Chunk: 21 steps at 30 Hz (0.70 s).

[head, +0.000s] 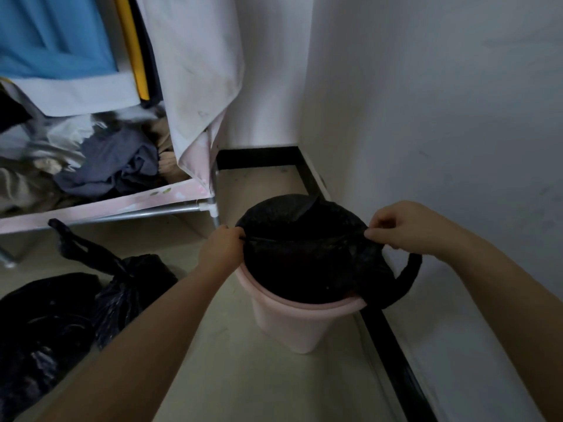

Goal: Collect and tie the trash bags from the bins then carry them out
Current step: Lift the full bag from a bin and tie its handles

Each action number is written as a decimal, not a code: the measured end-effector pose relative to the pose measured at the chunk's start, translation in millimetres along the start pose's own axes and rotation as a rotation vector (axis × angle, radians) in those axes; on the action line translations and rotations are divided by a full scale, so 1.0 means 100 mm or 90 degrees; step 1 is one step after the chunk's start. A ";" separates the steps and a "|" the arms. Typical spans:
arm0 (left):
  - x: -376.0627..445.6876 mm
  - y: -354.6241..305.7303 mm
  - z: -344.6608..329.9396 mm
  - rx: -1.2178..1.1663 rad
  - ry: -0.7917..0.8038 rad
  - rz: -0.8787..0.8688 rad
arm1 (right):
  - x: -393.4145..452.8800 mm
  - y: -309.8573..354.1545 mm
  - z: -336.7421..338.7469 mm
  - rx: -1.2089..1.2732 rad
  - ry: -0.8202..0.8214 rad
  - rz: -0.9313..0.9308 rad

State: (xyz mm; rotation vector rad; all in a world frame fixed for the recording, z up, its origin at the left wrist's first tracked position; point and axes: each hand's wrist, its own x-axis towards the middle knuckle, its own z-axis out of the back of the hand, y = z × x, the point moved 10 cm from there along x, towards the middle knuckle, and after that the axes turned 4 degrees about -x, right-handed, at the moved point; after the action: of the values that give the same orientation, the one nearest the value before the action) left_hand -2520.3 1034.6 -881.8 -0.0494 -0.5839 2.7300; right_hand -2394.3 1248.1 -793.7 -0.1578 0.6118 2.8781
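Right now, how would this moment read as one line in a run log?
step: lifting bag | left hand: gripping bag rim | right hand: pinching bag rim | black bag: in pink bin | tied bag: on floor

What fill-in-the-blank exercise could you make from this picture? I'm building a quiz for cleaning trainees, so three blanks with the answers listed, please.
1. The left hand and right hand grip opposite sides of a black trash bag that sits in a ____ bin.
2. The bin stands on the floor against the ____ wall.
3. A tied black bag lies on the floor to the ____ of the bin.

Missing words: pink; white; left
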 end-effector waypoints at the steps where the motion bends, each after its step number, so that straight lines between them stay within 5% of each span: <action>1: 0.02 -0.05 0.02 -0.027 0.009 -0.018 | -0.02 -0.02 -0.07 -0.057 0.065 -0.011; 7: -0.12 -0.65 -0.06 -0.132 0.197 -0.158 | 0.10 -0.29 -0.20 -0.283 0.258 -0.122; 12: -0.26 -0.81 -0.23 -0.377 0.329 -0.106 | 0.18 -0.53 -0.10 -0.387 0.283 -0.256; 14: -0.15 -0.72 -0.24 -0.545 0.277 0.010 | 0.15 -0.55 0.02 -0.379 0.262 -0.296; 16: 0.00 -0.42 -0.21 -0.571 0.116 0.166 | 0.14 -0.51 0.06 -0.376 0.260 -0.288; 19: 0.12 -0.22 0.01 -0.373 -0.065 0.213 | 0.10 -0.47 0.01 -0.355 0.264 -0.265; 21: 0.22 -0.12 -0.03 -0.233 -0.053 0.248 | 0.10 -0.47 -0.05 -0.323 0.255 -0.245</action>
State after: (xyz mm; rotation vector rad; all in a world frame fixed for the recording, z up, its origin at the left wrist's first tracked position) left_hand -2536.3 1053.3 -878.6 -0.1553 -1.2047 2.9603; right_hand -2393.9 1289.4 -818.4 -0.8374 -0.1098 2.5640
